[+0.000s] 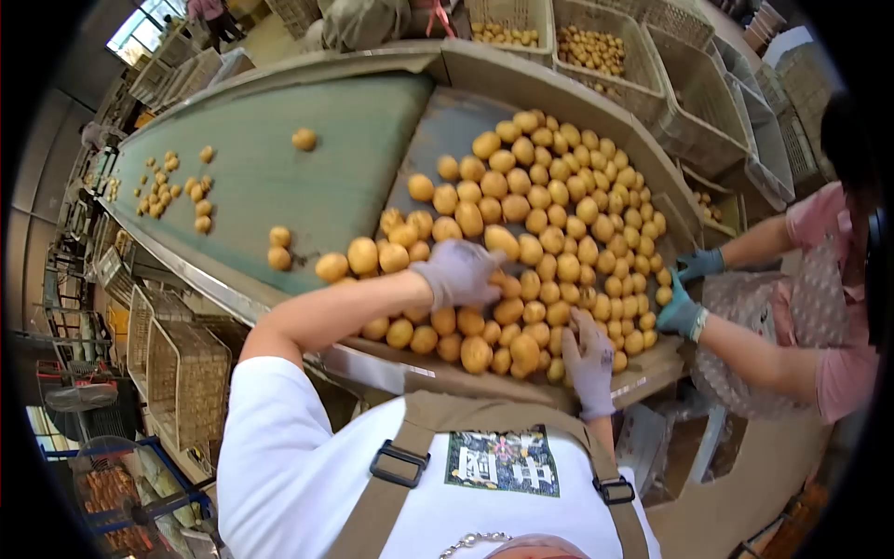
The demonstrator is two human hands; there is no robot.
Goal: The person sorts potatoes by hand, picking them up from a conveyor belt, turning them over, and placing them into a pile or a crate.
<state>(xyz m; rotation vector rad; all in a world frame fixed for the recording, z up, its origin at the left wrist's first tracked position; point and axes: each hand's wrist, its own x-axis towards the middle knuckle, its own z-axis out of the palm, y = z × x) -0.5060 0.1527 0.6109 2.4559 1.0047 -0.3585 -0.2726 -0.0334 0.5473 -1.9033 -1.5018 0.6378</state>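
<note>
A thick layer of round, yellow-brown potatoes covers the grey end of a sorting table. My left hand, in a pale grey-purple glove, reaches across them with its fingers apart, over potatoes near the middle. Lower and to the right, my right hand wears a similar glove; its fingers stretch out against the potatoes by the near edge. Whatever lies under both palms is hidden. On the right, a co-worker's teal-gloved hands touch the potatoes at the table's end.
A green conveyor belt with scattered potatoes runs off to the left. The table's raised wall borders the far side. Crates of potatoes stand beyond it, and wicker-like crates are at the lower left.
</note>
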